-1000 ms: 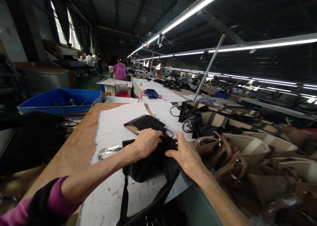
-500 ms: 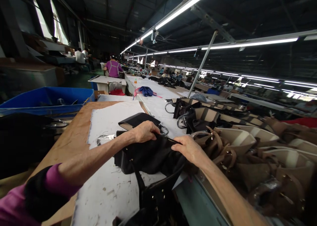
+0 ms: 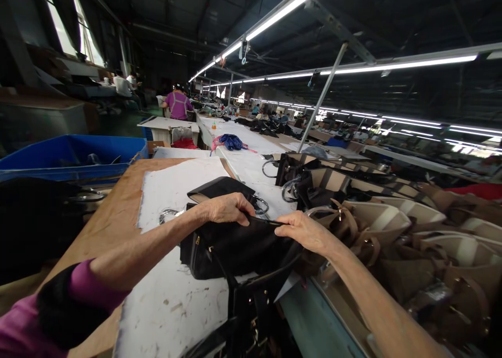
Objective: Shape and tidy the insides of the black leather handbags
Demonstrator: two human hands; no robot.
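A black handbag (image 3: 239, 248) lies across the white-covered table in front of me, with a small gold zipper pull on its left side. My left hand (image 3: 229, 209) pinches its upper edge near the middle. Farther right along the same edge, my right hand (image 3: 300, 227) grips it between thumb and fingers. The edge runs taut between both hands. Behind the left hand lies a black flap or panel (image 3: 219, 187), with plastic-wrapped handles near it. Below, a black strapped part with gold hardware (image 3: 251, 305) hangs at the table's near edge; whether it belongs to the same bag I cannot tell.
Several brown and beige bags (image 3: 376, 222) crowd the right side. A blue bin (image 3: 74, 154) stands at the left, with dark bags before it. A blue bundle (image 3: 232, 142) lies farther along the table. A person in purple (image 3: 178, 104) sits ahead.
The bag's edge has shifted slightly right, both hands still gripping it. The zipper pull on its left side now shows more clearly, and the hanging strapped part has moved right.
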